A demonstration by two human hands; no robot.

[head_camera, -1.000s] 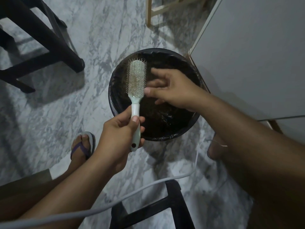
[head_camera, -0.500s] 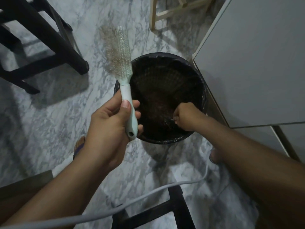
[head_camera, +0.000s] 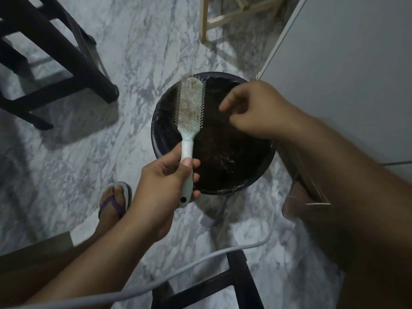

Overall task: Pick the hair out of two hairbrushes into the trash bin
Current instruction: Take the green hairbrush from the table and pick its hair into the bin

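A pale green hairbrush (head_camera: 190, 103) with hair matted in its bristles is held upright over the black trash bin (head_camera: 156, 139). My left hand (head_camera: 165, 181) grips the brush by its handle, thumb on top. My right hand (head_camera: 256, 110) hovers over the bin's right half, a short gap to the right of the brush head. Its fingers are loosely curled and nothing shows between them. The bin has a dark liner and dark hair inside. Only one hairbrush is visible.
The bin stands on a grey marble floor beside a white cabinet (head_camera: 345, 74). A black stool (head_camera: 66, 52) is at the upper left, a wooden frame (head_camera: 223, 16) at the top. A grey cable (head_camera: 200, 259) crosses below, over another black frame (head_camera: 234, 277). My sandalled foot (head_camera: 114, 201) is left of the bin.
My right hand has come up out of the bin and back toward the brush head. My left hand has swung the brush from left of the bin to over it.
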